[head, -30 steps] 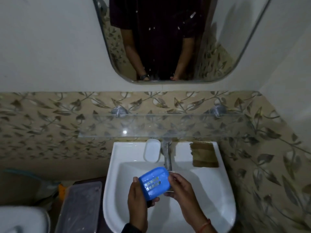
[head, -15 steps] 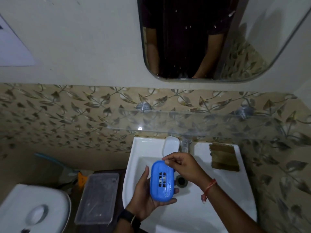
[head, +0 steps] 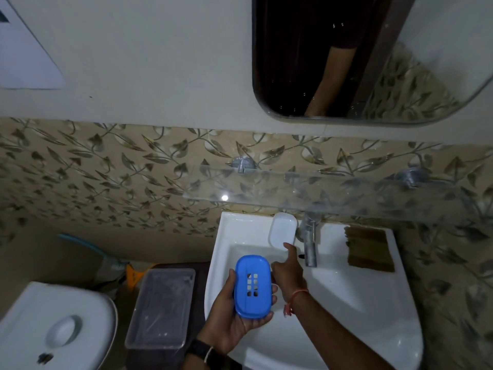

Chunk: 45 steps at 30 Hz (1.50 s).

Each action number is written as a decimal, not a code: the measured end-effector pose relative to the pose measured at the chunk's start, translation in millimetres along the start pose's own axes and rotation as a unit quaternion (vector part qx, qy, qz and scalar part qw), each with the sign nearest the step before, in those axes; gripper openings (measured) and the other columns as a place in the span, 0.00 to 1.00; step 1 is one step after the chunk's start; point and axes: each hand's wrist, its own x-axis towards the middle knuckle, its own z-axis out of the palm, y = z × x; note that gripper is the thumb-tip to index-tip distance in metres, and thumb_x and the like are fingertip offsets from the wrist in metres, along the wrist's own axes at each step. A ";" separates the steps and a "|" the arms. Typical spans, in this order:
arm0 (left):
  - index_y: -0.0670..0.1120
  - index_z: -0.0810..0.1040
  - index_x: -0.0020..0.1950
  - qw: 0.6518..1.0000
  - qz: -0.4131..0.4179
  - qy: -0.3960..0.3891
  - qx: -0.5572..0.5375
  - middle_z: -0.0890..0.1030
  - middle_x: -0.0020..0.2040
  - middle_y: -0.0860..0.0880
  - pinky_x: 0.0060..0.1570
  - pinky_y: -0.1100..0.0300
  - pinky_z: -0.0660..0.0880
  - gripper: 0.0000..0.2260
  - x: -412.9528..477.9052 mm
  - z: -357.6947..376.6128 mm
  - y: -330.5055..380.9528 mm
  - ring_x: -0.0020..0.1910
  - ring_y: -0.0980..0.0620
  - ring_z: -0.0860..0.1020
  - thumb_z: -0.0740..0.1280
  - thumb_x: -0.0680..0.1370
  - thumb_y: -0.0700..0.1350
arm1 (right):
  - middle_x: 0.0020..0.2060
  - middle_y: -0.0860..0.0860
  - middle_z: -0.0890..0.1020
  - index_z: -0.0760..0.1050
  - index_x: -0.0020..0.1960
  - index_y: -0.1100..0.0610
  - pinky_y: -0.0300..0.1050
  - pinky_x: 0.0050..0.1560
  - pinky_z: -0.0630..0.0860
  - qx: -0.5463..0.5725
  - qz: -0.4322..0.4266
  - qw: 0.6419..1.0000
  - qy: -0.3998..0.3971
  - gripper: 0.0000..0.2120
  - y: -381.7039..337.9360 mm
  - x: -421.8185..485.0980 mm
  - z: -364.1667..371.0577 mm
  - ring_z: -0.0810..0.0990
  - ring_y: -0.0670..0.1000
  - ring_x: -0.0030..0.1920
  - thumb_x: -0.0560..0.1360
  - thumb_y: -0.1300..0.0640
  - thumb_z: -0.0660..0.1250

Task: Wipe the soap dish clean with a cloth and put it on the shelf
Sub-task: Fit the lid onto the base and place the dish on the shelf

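A blue soap dish (head: 253, 286) with a grid of drain holes rests in the palm of my left hand (head: 231, 320), held over the left side of the white sink (head: 368, 297). My right hand (head: 288, 272) is just right of the dish, one finger stretched toward a white oval tray (head: 282, 230) on the sink's back rim; it holds nothing I can see. A brown folded cloth (head: 369, 248) lies on the sink's right rim. The clear glass shelf (head: 333, 193) runs along the wall above the sink.
A chrome tap (head: 309, 241) stands between the white tray and the cloth. A clear plastic box (head: 161, 307) sits left of the sink, a white toilet tank (head: 53, 329) further left. A mirror (head: 373, 57) hangs above the shelf.
The view has swung left. My right hand has left the dish's top edge and reached back toward the white tray. The dish stays in my left palm.
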 end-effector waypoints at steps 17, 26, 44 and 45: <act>0.36 0.80 0.66 0.999 0.023 0.011 0.026 0.79 0.66 0.32 0.51 0.42 0.81 0.36 -3.8 -8.4 16.8 0.56 0.36 0.82 0.61 0.75 0.65 | 0.48 0.55 0.83 0.72 0.54 0.54 0.50 0.52 0.82 -0.229 -0.157 0.960 0.024 0.09 33.2 -46.5 -35.7 0.83 0.54 0.50 0.81 0.49 0.65; 0.36 0.79 0.68 0.996 0.056 -0.017 0.065 0.79 0.66 0.33 0.51 0.43 0.81 0.37 20.6 51.6 18.5 0.58 0.37 0.80 0.59 0.76 0.67 | 0.42 0.51 0.75 0.67 0.44 0.52 0.40 0.39 0.73 -0.263 -0.163 0.949 0.058 0.25 -11.6 -111.1 -126.9 0.76 0.49 0.42 0.64 0.37 0.77; 0.44 0.78 0.71 0.981 0.128 -0.055 0.134 0.80 0.67 0.36 0.72 0.33 0.66 0.31 20.2 181.9 -41.7 0.67 0.35 0.78 0.57 0.81 0.66 | 0.48 0.56 0.84 0.76 0.46 0.56 0.45 0.42 0.73 -0.451 -0.271 0.847 0.079 0.35 -169.8 -103.1 -181.2 0.82 0.57 0.49 0.64 0.24 0.65; 0.44 0.77 0.71 0.982 0.124 -0.057 0.131 0.80 0.67 0.36 0.73 0.32 0.64 0.31 18.3 184.7 -45.5 0.68 0.34 0.77 0.57 0.81 0.66 | 0.48 0.56 0.84 0.73 0.44 0.55 0.45 0.42 0.71 -0.460 -0.272 0.841 0.083 0.33 -165.1 -102.5 -178.7 0.83 0.58 0.49 0.63 0.23 0.65</act>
